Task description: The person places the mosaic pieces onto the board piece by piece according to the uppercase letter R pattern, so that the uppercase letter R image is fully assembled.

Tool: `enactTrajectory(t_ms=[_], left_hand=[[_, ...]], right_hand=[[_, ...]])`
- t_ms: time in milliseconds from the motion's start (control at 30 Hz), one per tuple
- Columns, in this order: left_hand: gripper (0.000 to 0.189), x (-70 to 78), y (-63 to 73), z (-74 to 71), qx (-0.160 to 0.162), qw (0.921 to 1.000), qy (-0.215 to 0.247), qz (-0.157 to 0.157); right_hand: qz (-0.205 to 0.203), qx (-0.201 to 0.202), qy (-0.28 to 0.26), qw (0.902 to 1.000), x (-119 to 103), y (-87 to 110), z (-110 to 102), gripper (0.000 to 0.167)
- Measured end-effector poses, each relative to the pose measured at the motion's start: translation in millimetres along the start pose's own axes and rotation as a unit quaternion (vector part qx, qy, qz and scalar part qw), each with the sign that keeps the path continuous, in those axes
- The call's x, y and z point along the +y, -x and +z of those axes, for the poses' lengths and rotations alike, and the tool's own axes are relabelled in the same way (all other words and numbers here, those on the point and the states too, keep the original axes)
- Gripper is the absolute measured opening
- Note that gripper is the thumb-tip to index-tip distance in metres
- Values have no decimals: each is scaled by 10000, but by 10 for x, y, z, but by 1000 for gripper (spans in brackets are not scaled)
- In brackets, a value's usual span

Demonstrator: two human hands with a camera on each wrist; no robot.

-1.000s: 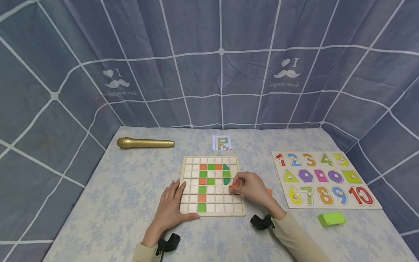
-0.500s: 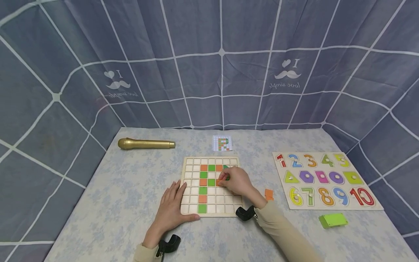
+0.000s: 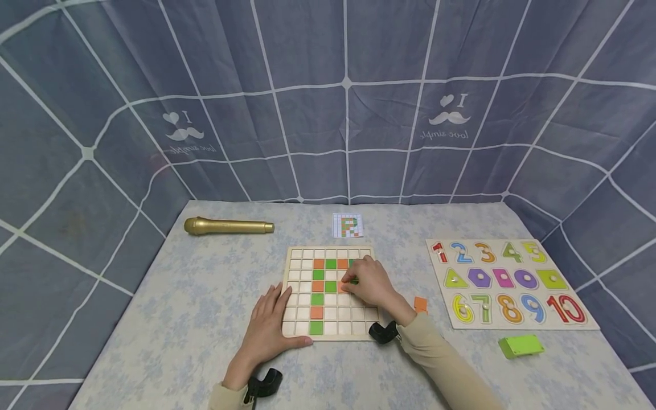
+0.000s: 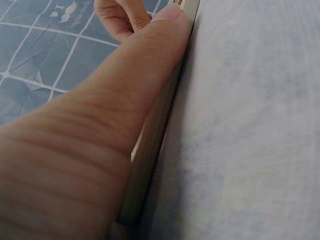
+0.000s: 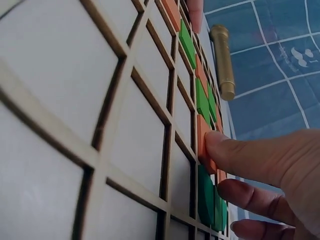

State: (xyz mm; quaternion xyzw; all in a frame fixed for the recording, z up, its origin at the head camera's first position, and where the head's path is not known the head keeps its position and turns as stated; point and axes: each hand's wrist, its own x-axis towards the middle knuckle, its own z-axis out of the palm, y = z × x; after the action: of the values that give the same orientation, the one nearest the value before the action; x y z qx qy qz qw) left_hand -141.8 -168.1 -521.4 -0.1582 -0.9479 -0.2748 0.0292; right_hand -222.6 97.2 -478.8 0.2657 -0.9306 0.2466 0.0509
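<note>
A wooden grid board (image 3: 297, 336) lies mid-table, with orange and green tiles set in several cells. My left hand (image 3: 266, 327) rests at its left front corner, fingers spread on the left edge and thumb (image 4: 150, 55) along the front edge. Over the board's right part, my right hand (image 3: 373, 283) pinches an orange square tile (image 5: 204, 142) at a cell. That cell lies between a green square tile (image 3: 330, 287) and a dark green rounded tile (image 5: 205, 192). Thumb and index finger partly cover the orange tile; the hand hides nearby cells in the head view.
Loose orange tiles (image 3: 421, 304) lie right of the board, beside my right forearm. A number-and-shape puzzle board (image 3: 492, 290) and a lime green block (image 3: 521, 345) are farther right. A small pattern card (image 3: 347, 225) and a gold microphone (image 3: 229, 226) lie at the back.
My right hand has moved left and slightly back with the orange tile, from the board's right edge to the cell beside the green tile. My left hand has stayed put.
</note>
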Motion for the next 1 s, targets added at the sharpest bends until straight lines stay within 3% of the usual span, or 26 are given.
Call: enactTrajectory(t_ms=[300,833,1000], left_hand=[[117,13,5,1,-26,10000,72,-14],[117,7,5,1,-13,10000,72,13],[117,8,2,-11,-25,10000,65,-2]], right_hand=[[-130,39,366,9992,16,18,-8,4],[-204,-137,61,9997,23,101,-8,15],[-186,30,58,9998,19,155,-26,20]])
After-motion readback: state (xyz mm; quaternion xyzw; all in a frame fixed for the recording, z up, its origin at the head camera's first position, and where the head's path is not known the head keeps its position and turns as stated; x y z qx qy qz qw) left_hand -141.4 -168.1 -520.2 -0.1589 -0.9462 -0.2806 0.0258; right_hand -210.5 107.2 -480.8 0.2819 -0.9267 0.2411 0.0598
